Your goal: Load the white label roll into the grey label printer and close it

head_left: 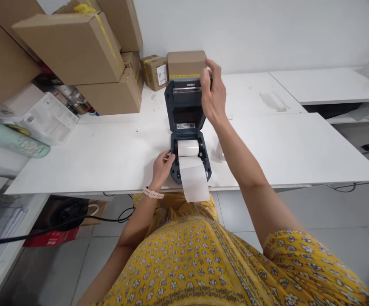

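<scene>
A dark label printer (207, 163) stands near the front edge of the white table, its lid (187, 101) raised. Inside lies a white label roll (188, 147), and a loose strip of labels (195, 180) runs from it over the printer's front and past the table edge. My right hand (214, 93) grips the lid's upper right corner, fingers bent around it. Against the left side of the printer's base rests my left hand (163, 166), fingers curled at the edge; some fingertips are hidden.
Cardboard boxes (72, 51) are stacked at the back left, with a small box (155, 72) and a wider box (187, 63) behind the printer. A mint bottle (18, 136) lies far left beside a white carton (49, 119). Black cable (76, 219) hangs below the table.
</scene>
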The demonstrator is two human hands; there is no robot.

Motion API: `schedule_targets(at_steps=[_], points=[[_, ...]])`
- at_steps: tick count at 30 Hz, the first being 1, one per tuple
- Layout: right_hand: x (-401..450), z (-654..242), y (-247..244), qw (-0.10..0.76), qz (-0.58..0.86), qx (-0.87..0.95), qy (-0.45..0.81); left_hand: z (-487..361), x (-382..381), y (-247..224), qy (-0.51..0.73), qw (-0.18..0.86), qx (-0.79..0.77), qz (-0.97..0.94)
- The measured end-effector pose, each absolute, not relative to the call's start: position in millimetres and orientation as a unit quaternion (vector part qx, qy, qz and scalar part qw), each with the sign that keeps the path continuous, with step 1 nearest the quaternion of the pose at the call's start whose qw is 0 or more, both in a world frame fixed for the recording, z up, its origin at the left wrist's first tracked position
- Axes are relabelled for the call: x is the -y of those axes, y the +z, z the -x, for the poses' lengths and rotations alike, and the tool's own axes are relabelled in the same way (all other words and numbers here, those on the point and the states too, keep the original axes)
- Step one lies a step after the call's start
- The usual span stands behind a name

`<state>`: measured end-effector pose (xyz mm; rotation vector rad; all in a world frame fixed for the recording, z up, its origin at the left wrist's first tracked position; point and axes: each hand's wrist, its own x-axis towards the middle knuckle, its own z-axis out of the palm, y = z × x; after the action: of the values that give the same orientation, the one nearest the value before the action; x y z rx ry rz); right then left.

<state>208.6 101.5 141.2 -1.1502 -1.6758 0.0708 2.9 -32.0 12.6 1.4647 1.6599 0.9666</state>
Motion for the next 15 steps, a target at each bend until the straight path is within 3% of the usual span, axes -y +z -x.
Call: schedule_targets(at_steps=[5,7,12,15], points=[[-84,-210,150,0.522,0.482,0.701,-0.052,-4,5,34,0.206,0.284,-0.671,-0.653],[-61,-208,143,0.485,0.467,0.739,-0.030,-6,-3,42,0.151,0.251,-0.672,-0.680],[-35,-211,95,0.189,0.402,0.881,0.162,-11,-9,47,0.086,0.218,-0.669,-0.705],[-45,-213,74,0.067,0.409,0.891,0.185,-10,-7,45,0.089,0.228,-0.663,-0.708]])
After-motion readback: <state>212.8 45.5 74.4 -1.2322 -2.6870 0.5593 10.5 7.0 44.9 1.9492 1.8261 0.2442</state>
